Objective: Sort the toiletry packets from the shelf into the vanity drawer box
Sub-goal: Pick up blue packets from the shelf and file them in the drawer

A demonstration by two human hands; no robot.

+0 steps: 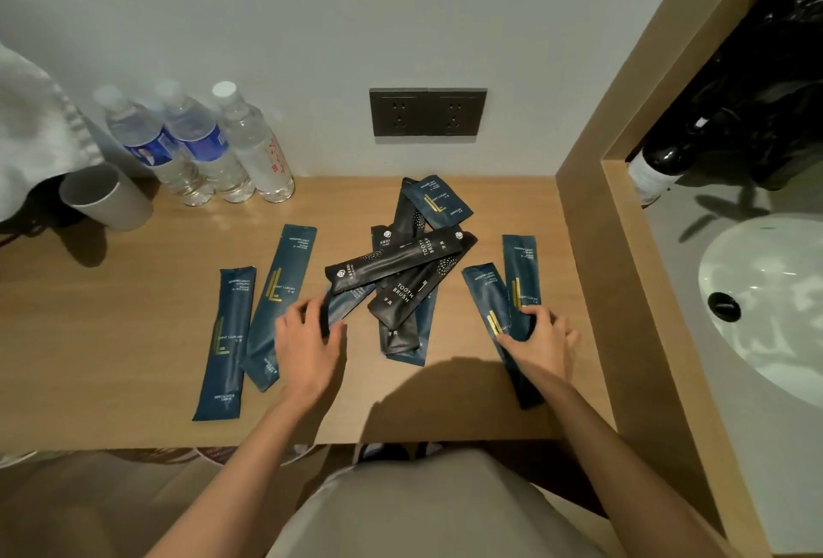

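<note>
Toiletry packets [401,272] sit in a loose crossed heap on the wooden shelf [133,335], straight below the wall socket [427,112]. A black toothbrush packet [396,263] lies on top. The left blue pair [231,335] lies flat below-left of the socket, and the right blue pair [519,277] below-right of it.

The left hand [307,343] is below the socket, just left of centre. Its fingers are curled, pinching the end of a half-buried blue packet [347,306] that sticks out of the heap. The right hand [539,339] has its fingers curled over the near ends of the right blue pair, thumb across them.

The drawer box is not in view.

Step, as I judge it: gathering packets off the shelf by type, none boxed yet. Next move: draw the buried packet out from under the black ones without scattering the heap, lift the right pair together, then carry both to the box.
</note>
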